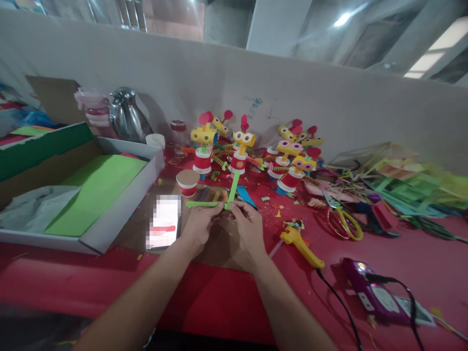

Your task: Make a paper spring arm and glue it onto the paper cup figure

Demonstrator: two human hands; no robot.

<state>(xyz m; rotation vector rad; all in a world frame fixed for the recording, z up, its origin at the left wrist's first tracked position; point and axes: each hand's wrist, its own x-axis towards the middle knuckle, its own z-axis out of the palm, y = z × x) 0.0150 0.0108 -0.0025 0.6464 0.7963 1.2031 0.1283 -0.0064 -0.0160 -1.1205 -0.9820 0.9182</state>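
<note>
Two green paper strips [234,186] meet at a corner between my fingertips, one reaching left and the other pointing up and away. My left hand [202,223] pinches them near the joint. From the other side, my right hand [248,223] grips the same corner with thumb and fingers. Below both hands lies a brown cardboard sheet [221,251]. Just left of the hands is a phone [164,222] with a bright, blurred screen. Behind it stands a red and white paper cup [187,184]. Blue paper [246,195] lies past my right fingers.
Several yellow-headed paper-cup figures [239,158] stand at the back. A yellow glue gun [302,247], scissors [341,217] and a purple power strip [376,295] with cords lie right. An open box [95,239] holds green sheets at left; paper scraps [405,175] are heaped far right.
</note>
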